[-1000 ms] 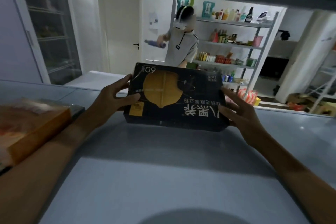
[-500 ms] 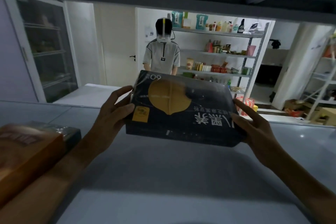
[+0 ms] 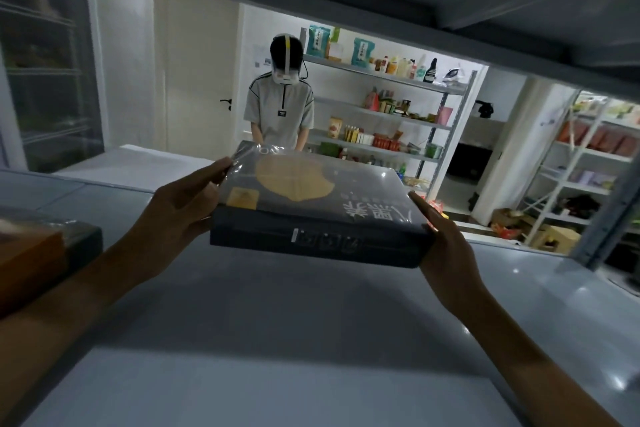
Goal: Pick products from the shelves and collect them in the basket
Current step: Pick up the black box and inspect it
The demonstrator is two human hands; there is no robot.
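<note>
Left hand (image 3: 180,204) and right hand (image 3: 446,239) grip opposite short ends of the dark box (image 3: 311,211) — fingers curled around its edges. Long axis runs hand to hand, clear above the grey shelf (image 3: 311,340); no basket is visible.

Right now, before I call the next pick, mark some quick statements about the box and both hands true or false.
1. Both hands hold the dark box. True.
2. The box rests flat on the shelf. False: it is held clear above it.
3. The left hand grips the box's left end. True.
4. The right hand hangs empty. False: it holds the box's right end.
5. An orange box lies at the left edge. True.
</note>
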